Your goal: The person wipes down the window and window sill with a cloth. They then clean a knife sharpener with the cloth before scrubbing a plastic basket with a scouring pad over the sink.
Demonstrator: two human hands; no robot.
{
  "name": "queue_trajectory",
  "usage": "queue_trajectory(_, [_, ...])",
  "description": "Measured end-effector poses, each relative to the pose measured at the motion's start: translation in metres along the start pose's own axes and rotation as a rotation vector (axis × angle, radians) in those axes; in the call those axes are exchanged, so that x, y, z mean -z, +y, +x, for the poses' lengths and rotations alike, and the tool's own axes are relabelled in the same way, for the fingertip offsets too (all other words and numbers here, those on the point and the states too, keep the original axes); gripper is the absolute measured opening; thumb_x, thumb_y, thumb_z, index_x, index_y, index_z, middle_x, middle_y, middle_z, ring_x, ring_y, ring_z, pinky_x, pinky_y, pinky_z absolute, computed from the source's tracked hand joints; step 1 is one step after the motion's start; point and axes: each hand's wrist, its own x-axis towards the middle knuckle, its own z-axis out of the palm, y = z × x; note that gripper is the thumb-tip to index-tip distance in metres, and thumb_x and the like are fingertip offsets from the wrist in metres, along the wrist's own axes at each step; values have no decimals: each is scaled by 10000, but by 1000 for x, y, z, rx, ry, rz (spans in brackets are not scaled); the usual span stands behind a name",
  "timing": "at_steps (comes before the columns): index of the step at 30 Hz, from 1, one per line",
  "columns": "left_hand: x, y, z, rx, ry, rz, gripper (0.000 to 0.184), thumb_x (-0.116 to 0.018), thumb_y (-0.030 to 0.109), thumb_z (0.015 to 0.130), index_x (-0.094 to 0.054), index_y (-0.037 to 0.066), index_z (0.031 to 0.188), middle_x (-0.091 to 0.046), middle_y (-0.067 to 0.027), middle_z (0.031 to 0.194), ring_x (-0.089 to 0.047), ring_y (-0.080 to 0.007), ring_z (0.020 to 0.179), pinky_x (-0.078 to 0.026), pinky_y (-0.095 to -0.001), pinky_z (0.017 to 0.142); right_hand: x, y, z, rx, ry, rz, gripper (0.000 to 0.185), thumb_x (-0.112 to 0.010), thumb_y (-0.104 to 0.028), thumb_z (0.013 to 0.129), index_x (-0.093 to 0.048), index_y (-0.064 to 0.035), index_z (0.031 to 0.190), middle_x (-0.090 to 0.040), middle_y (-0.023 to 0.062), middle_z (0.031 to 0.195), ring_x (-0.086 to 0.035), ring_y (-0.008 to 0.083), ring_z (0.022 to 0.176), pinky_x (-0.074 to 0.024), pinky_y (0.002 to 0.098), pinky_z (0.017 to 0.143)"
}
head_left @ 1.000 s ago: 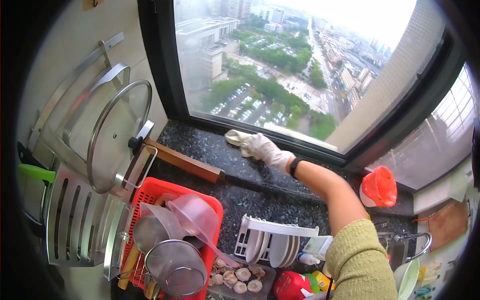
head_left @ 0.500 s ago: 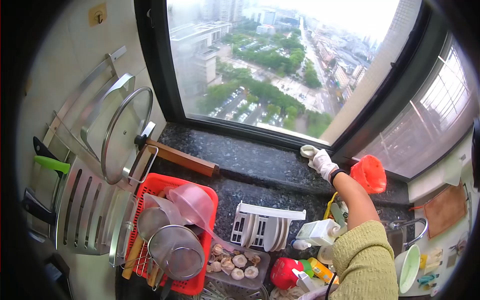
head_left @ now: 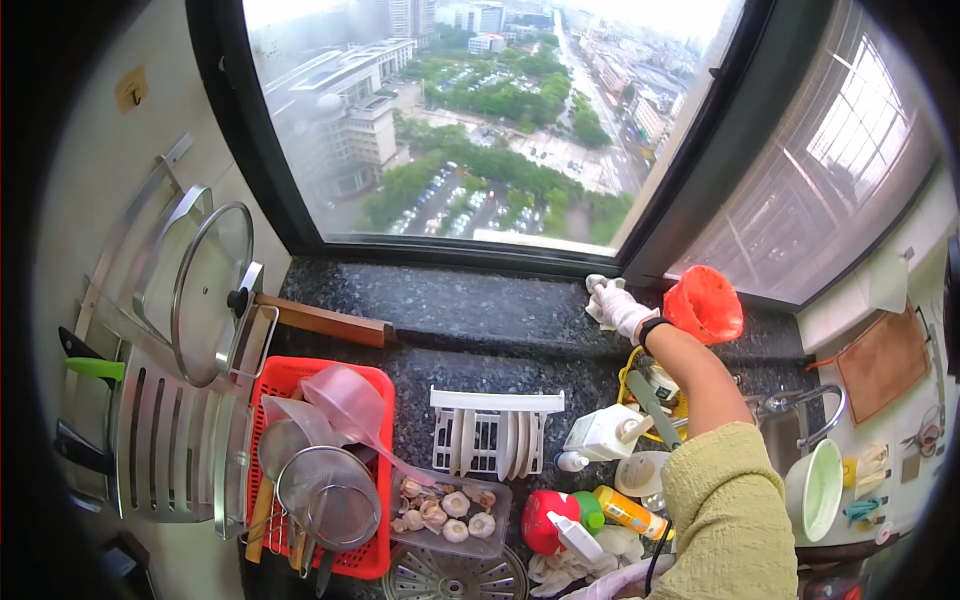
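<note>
My right hand (head_left: 617, 306), in a white glove with a dark band at the wrist, reaches to the back of the dark granite ledge (head_left: 450, 297). Its fingers are closed on a small crumpled white cloth (head_left: 597, 284), pressed against the ledge by the lower corner of the black window frame (head_left: 640, 255). Part of the cloth is hidden beneath the fingers. Just right of the hand stands a red plastic container (head_left: 704, 306). My left hand does not show.
A red basket (head_left: 376, 560) of strainers, a tray of garlic (head_left: 455, 530) and a white plate rack (head_left: 497, 402) stand on the counter. Under my arm are a white pump bottle (head_left: 603, 432) and an orange bottle (head_left: 630, 514). A faucet (head_left: 835, 395) is at right.
My view has shifted, so the scene sits further left. The right hand stays by the frame corner, and the cloth now looks more crumpled beneath the fingers.
</note>
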Motion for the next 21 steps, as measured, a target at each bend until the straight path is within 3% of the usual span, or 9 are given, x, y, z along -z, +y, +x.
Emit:
queue_trajectory(3, [-6,2,0,-2,7,-9,489,-468,149,984,-323,-2,1426,-430,-104,1399,-400,-184,1295,-304,-324,1078,-4,9,9,-68,44,170,220,-450,-387,964,-550,-191,953,-559,8,745,-558,170,561,-460,399,458])
queue_trajectory(5, [-11,3,0,-8,14,-40,488,-464,143,984,-320,-1,1428,-426,-101,1403,-398,-183,1296,-303,-325,1078,-4,12,16,-199,104,178,285,-466,-360,944,-538,-105,837,-591,66,635,-614,245,588,-486,452,482])
queue_trajectory(7, [-14,6,-2,-16,10,-100,488,-461,136,985,-316,-1,1430,-422,-98,1406,-397,-181,1297,-302,-325,1078,-5,35,23,217,19,-352,263,-485,-328,924,-541,-99,808,-596,75,634,-600,263,568,-491,436,505])
queue_trajectory(9, [-15,14,1,-5,-26,-143,481,-446,113,986,-314,8,1436,-424,-88,1404,-403,-171,1287,-309,-322,1072,-4,42,21,130,-187,-236,221,-515,-266,882,-539,-98,740,-606,87,632,-600,285,586,-486,405,534])
queue_trajectory(10, [-17,17,5,12,-45,-143,479,-443,110,986,-315,11,1437,-427,-89,1401,-405,-172,1285,-312,-323,1070,-12,42,17,622,-119,-915,246,-488,-275,882,-534,-114,702,-597,79,613,-583,260,569,-446,397,497])
queue_trajectory(12, [-21,18,11,49,-80,-141,474,-436,106,987,-318,15,1437,-432,-90,1397,-408,-172,1281,-319,-326,1066,-4,19,-29,335,-546,-220,240,-537,-316,853,-481,-146,693,-509,31,613,-518,168,559,-378,354,470])
queue_trajectory(14, [-26,12,16,-4,-106,-23,469,-437,108,986,-329,20,1434,-441,-93,1390,-412,-176,1277,-324,-328,1063,-7,2,-57,281,-549,-98,254,-476,-321,887,-469,-157,693,-509,7,601,-483,140,535,-351,332,451])
queue_trajectory(15, [-28,12,20,-10,-122,-3,467,-439,109,986,-333,20,1432,-443,-95,1389,-413,-177,1277,-323,-329,1064,3,-21,-85,180,-565,-115,282,-449,-357,903,-475,-163,700,-502,1,597,-477,142,528,-351,319,454])
queue_trajectory(21, [-46,13,40,-10,-154,118,453,-447,112,983,-357,15,1416,-464,-102,1367,-427,-184,1263,-324,-332,1064,-5,-17,-78,317,-793,-268,266,-499,-359,877,-501,-168,691,-496,-7,599,-503,142,529,-371,313,459])
